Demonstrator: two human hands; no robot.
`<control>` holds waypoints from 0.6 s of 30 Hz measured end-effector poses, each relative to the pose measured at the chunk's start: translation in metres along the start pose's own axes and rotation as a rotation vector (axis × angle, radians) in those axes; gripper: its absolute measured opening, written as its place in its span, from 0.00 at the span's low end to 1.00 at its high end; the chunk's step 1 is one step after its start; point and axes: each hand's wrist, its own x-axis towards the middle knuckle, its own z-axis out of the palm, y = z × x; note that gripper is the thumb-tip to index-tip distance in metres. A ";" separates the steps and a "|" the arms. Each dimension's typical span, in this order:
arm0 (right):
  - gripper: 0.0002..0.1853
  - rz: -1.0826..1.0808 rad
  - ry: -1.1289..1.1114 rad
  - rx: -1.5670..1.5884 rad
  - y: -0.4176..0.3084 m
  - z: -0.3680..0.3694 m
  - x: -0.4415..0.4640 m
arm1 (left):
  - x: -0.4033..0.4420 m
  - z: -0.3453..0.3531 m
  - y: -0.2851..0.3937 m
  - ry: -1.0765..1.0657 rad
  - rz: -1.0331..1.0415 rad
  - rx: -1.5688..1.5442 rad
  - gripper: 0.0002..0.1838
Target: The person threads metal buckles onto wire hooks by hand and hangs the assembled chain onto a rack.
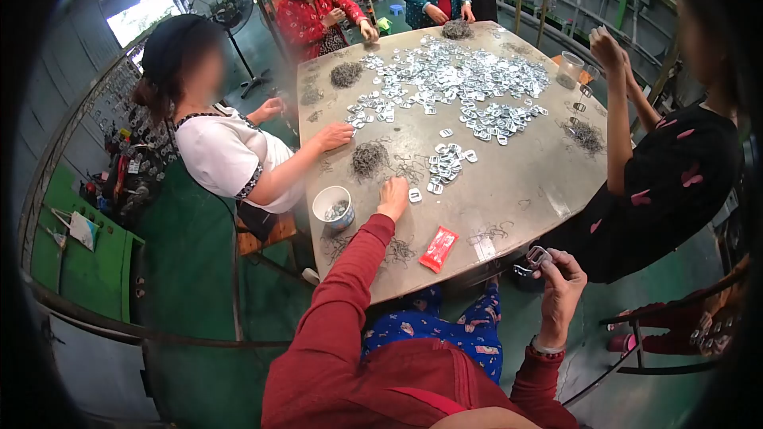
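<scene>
My left hand (393, 198) reaches over the table (517, 214), fingers bent down and drawn together at the edge of some loose dark wire hooks (410, 168). Whatever is between its fingertips is hidden. Just right of it lies a single flat metal buckle (414, 194), and beyond that a small heap of buckles (447, 165). My right hand (563, 290) is raised off the table's near right edge, thumb and fingers pinching a metal buckle (538, 256). A tangled pile of wire hooks (369, 159) sits beyond my left hand.
A white cup (334, 208) with metal bits and a red packet (439, 249) lie near me. A large spread of buckles (461, 71) covers the far middle. A clear jar (569, 69) stands at right. Several co-workers surround the table, one person (230, 143) close at left.
</scene>
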 end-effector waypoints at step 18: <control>0.09 -0.029 0.003 -0.015 -0.002 -0.005 -0.009 | 0.034 -0.053 -0.015 -0.098 -0.095 -0.211 0.08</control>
